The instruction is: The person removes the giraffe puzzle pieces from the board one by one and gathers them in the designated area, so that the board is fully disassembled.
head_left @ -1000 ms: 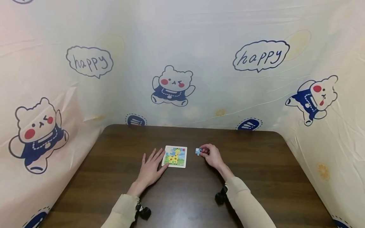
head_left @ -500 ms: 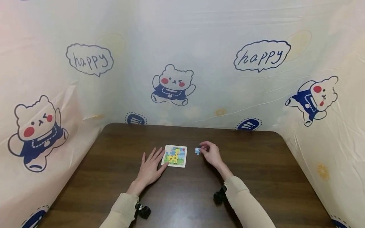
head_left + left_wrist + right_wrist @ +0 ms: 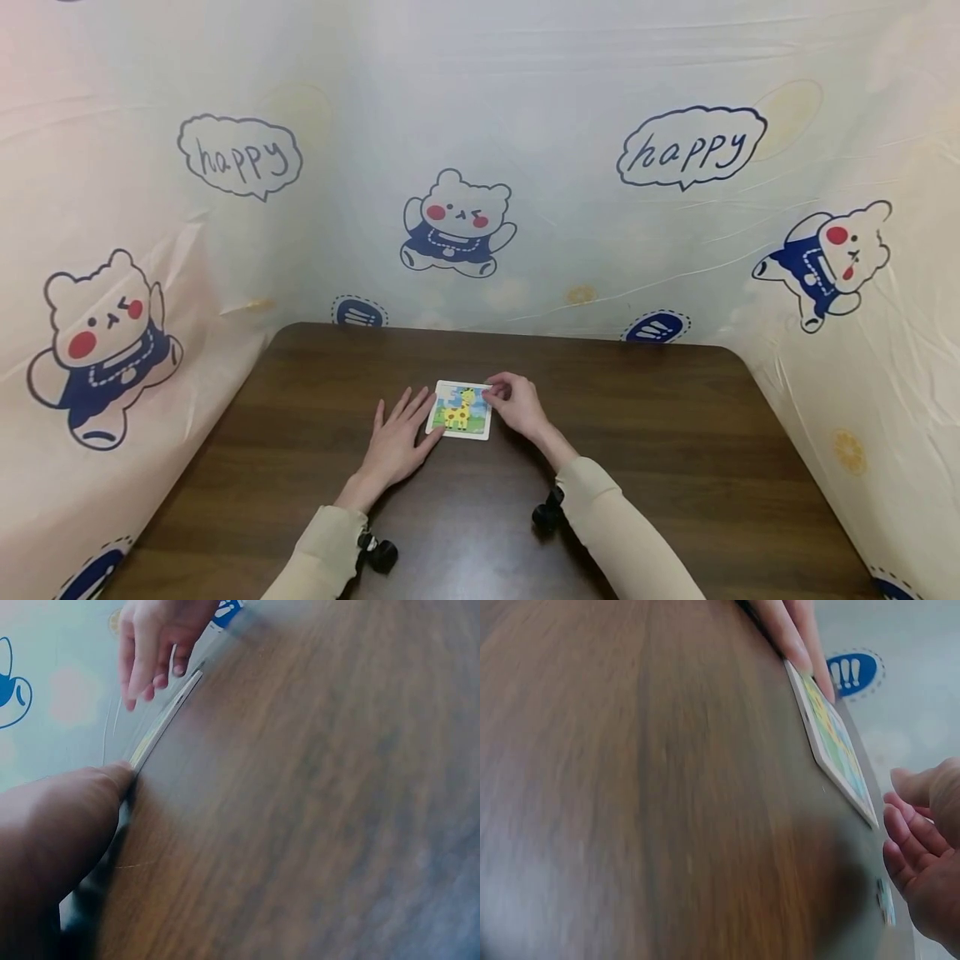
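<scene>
Partly, the right hand [image 3: 520,408] hides the puzzle [image 3: 461,414], grip unclear; left hand [image 3: 396,443] lies spread.

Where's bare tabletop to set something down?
The table is bare right of the right hand, left of the left hand, and beyond the puzzle board. Crowded: the board, with both hands at it, and a small piece near the right hand.

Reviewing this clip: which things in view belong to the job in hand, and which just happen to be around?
Job:
- puzzle
- loose piece
- left hand
- right hand

Just around:
- table
- printed curtain
- wrist cameras
</scene>
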Tool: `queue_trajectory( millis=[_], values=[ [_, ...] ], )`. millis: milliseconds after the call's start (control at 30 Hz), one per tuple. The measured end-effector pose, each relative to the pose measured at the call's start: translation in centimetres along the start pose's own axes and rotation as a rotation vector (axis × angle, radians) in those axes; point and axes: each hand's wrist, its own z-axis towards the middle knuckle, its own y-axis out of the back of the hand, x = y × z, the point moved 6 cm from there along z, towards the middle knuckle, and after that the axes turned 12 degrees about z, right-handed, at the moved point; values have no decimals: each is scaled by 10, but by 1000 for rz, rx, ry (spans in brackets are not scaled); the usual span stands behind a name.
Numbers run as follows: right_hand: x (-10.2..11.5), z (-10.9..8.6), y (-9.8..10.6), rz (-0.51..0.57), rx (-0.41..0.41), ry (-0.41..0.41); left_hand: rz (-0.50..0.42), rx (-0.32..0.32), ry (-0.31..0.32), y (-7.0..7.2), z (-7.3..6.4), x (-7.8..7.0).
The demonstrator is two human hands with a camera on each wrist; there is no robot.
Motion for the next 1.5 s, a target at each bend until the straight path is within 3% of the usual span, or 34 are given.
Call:
queue_trajectory(
  millis=[367, 533, 700, 1100, 1500],
  values=[
    [4, 5, -29, -53, 128, -14, -22, -48, -27, 3, -3, -6],
    [0, 4, -37, -92, 151, -22, -22, -30, -23, 0, -5, -6],
    [-1, 5, -40, -120, 121, -34, -2, -13, -15, -3, -4, -4],
    [2, 5, -46, -61, 14, -87, 8, -18, -11, -4, -4, 0],
    [3, 9, -48, -69, -32, -120, 2, -16, -6, -2, -2, 0]
  ],
)
